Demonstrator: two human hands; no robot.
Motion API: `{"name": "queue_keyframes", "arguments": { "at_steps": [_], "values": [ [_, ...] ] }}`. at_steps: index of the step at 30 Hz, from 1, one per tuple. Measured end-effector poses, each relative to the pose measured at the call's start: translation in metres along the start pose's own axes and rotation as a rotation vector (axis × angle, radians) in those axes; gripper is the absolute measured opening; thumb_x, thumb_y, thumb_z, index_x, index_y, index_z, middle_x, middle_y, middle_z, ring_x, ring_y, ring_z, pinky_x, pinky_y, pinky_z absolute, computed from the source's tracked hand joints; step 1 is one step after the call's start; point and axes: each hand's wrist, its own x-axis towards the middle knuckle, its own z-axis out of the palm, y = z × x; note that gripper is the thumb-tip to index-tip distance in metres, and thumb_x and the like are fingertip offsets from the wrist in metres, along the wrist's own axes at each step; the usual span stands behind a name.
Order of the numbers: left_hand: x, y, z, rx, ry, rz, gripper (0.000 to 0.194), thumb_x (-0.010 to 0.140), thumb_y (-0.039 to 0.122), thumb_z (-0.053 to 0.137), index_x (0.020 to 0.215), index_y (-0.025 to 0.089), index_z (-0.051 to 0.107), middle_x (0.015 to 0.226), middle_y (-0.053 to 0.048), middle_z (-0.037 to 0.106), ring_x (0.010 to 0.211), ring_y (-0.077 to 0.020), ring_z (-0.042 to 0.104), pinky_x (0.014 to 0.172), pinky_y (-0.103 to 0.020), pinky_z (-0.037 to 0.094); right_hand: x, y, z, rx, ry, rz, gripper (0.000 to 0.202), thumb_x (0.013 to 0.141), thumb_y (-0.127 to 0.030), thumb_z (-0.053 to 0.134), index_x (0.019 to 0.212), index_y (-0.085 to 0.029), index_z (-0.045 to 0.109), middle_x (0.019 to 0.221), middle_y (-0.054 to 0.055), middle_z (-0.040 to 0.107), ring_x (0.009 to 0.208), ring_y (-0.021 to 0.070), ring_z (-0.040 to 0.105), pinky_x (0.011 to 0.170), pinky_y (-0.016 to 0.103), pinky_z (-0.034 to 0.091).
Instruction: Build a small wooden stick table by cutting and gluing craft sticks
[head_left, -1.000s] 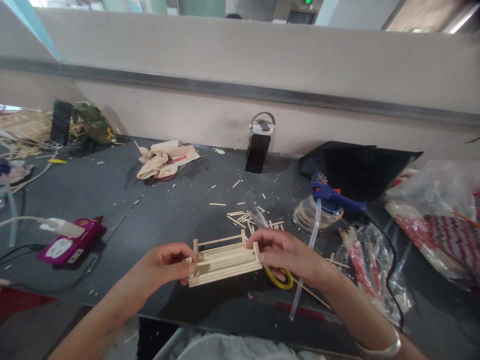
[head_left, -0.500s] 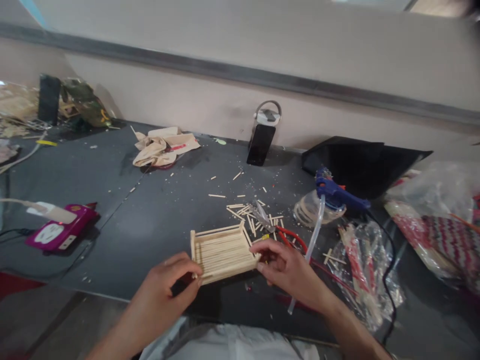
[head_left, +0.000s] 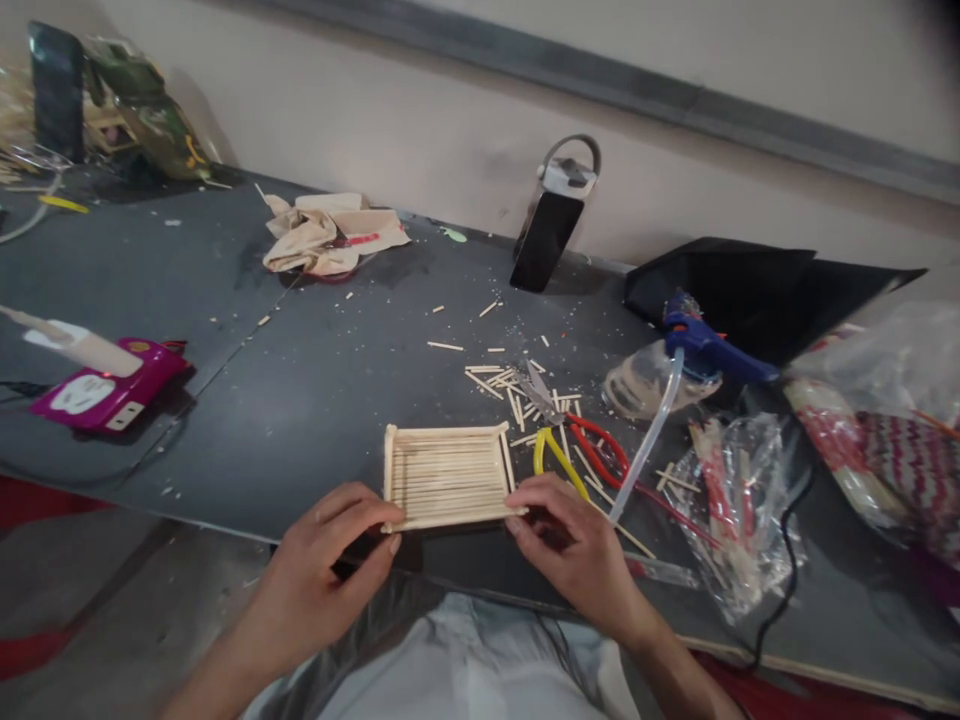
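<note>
A small tray-like frame of thin wooden sticks (head_left: 448,472) lies near the table's front edge, with a slatted base and raised sides. My left hand (head_left: 330,560) pinches its near left corner between thumb and fingers. At the near right corner, the fingertips of my right hand (head_left: 574,540) grip the same frame. Just beyond my right hand rest pliers with one red and one yellow handle (head_left: 551,450), their jaws among cut stick pieces (head_left: 517,400).
A blue glue gun (head_left: 709,345) sits on a clear plastic container (head_left: 630,380), a glue stick (head_left: 651,440) jutting toward me. Bagged sticks (head_left: 731,520) lie right. A phone (head_left: 547,240) leans on a bottle (head_left: 574,175). Crumpled cloth (head_left: 330,235) and a purple power socket (head_left: 112,390) are left.
My view has shifted and tilted. The stick frame now shows more level and more from above, both hands still at its near corners.
</note>
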Motion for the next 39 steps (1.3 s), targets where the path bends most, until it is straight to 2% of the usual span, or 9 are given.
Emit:
{"name": "queue_keyframes", "arguments": {
  "at_steps": [10,17,25,33,36,39],
  "values": [
    [0.002,-0.001,0.001,0.051,-0.053,0.041,0.010,0.087,0.015,0.053,0.090,0.022,0.061,0.085,-0.002,0.060,0.076,-0.0140,0.059,0.067,-0.022,0.044,0.005,0.005,-0.005,-0.026,-0.076,-0.099,0.008,0.091,-0.019,0.053,0.089,-0.022,0.060,0.091,0.004,0.058,0.077,0.0145,0.058,0.065,0.025,0.046],
    [0.004,-0.003,0.001,0.037,0.003,0.141,0.015,0.088,0.010,0.051,0.090,0.022,0.061,0.082,0.000,0.060,0.071,-0.0109,0.058,0.064,-0.020,0.044,0.006,0.008,-0.006,-0.012,-0.106,-0.162,0.010,0.092,-0.015,0.051,0.088,-0.022,0.058,0.088,0.002,0.057,0.076,0.0128,0.056,0.066,0.024,0.043],
    [0.005,-0.001,0.001,0.067,-0.004,0.144,0.015,0.087,0.010,0.050,0.088,0.021,0.061,0.078,0.001,0.060,0.068,-0.0101,0.058,0.061,-0.020,0.043,0.006,0.009,-0.008,-0.007,-0.130,-0.190,0.013,0.092,-0.012,0.049,0.088,-0.021,0.057,0.088,0.001,0.055,0.077,0.0120,0.054,0.065,0.023,0.041],
    [0.005,-0.002,0.000,0.062,-0.025,0.120,0.015,0.088,0.011,0.050,0.088,0.022,0.060,0.079,0.001,0.060,0.070,-0.0108,0.059,0.061,-0.020,0.044,0.008,0.011,-0.008,-0.003,-0.129,-0.187,0.012,0.094,-0.015,0.048,0.089,-0.021,0.057,0.088,0.001,0.057,0.081,0.0131,0.056,0.071,0.025,0.042],
    [0.003,-0.004,-0.001,0.061,-0.022,0.114,0.015,0.089,0.013,0.051,0.095,0.023,0.060,0.083,0.000,0.062,0.073,-0.0115,0.060,0.064,-0.021,0.046,0.007,0.013,-0.008,0.007,-0.139,-0.145,0.009,0.093,-0.017,0.051,0.092,-0.022,0.059,0.091,0.001,0.058,0.084,0.0137,0.058,0.074,0.025,0.044],
    [0.000,-0.008,0.000,0.081,-0.001,0.108,0.020,0.089,0.016,0.053,0.105,0.025,0.059,0.087,0.000,0.064,0.076,-0.0127,0.062,0.067,-0.023,0.049,0.005,0.015,-0.008,0.017,-0.156,-0.091,0.012,0.090,-0.017,0.057,0.099,-0.024,0.060,0.095,0.001,0.059,0.081,0.0130,0.058,0.071,0.024,0.046]
  ]
}}
